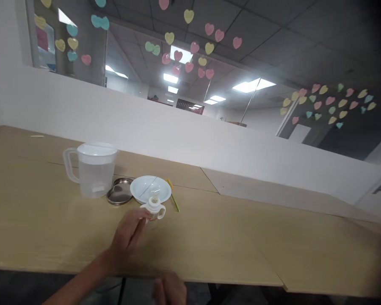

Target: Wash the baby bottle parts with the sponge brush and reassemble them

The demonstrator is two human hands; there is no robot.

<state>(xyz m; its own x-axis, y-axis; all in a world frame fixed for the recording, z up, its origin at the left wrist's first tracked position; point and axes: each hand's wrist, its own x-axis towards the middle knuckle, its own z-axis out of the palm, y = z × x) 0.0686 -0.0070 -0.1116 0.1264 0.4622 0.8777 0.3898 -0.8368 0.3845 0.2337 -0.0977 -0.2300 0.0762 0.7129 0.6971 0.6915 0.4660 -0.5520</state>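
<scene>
My left hand [129, 232] is closed, pinching the near side of a small clear baby cup [153, 208] with a white top and white handles. The cup stands upright just in front of a white bowl [139, 189], over the table. Red marks show low on its side. My right hand [170, 289] is low in the view by the table's front edge, blurred and partly cut off. Its fingers look curled, but whether they hold anything is hidden.
A clear plastic pitcher [95, 180] with liquid stands at the left. Beside it lies a round metal dish [120, 191]. A yellow-green stick-like thing [175, 200] lies right of the bowl. The wooden table [225, 241] runs along a white wall [165, 129] with windows.
</scene>
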